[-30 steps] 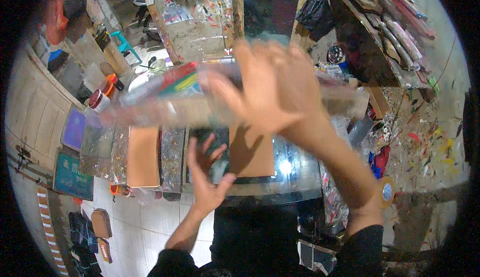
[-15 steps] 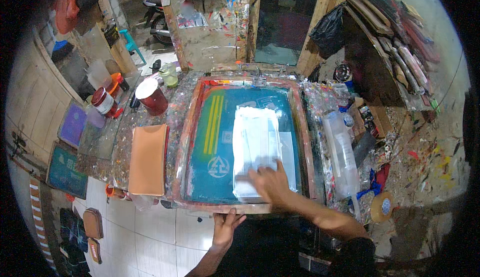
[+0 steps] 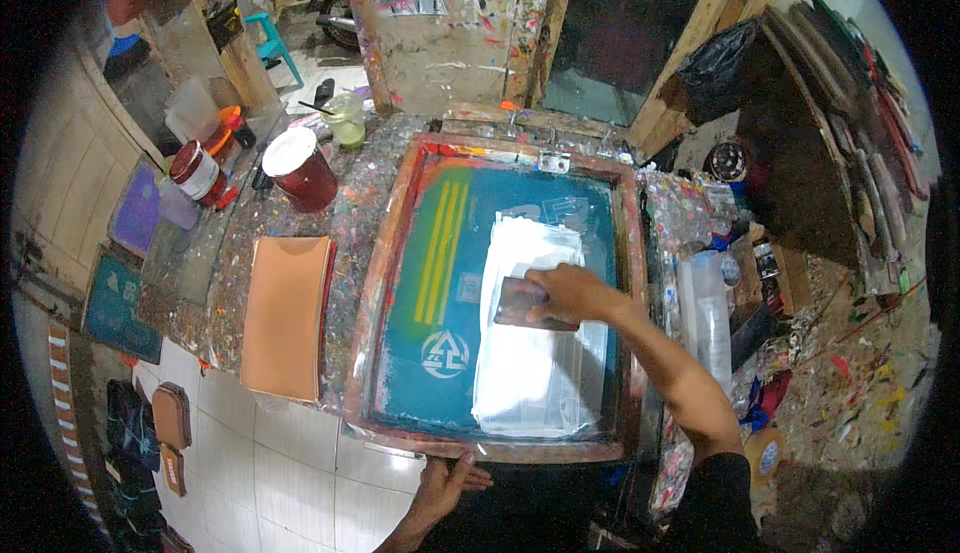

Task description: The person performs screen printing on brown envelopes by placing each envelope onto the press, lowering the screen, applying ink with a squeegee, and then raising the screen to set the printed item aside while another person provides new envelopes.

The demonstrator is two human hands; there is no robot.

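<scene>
A wooden-framed printing screen with teal mesh lies on the bench, showing yellow stripes and a pale triangular emblem. White ink covers a broad patch of its right half. My right hand is closed on a dark brown squeegee, whose blade rests in the upper middle of the ink. At the screen's front edge is my left hand, fingers stretched to the right and apart, the thumb up against the wood. No object shows in it.
Left of the screen lies a stack of tan sheets. Behind it stand a red tub with a white lid and a pale green cup. On the right are a clear plastic-wrapped roll, a tape roll and an open cardboard box.
My right hand has pushed the squeegee away from me, up the screen across the white ink. My left hand stays at the front edge. The whole view has shifted slightly.
</scene>
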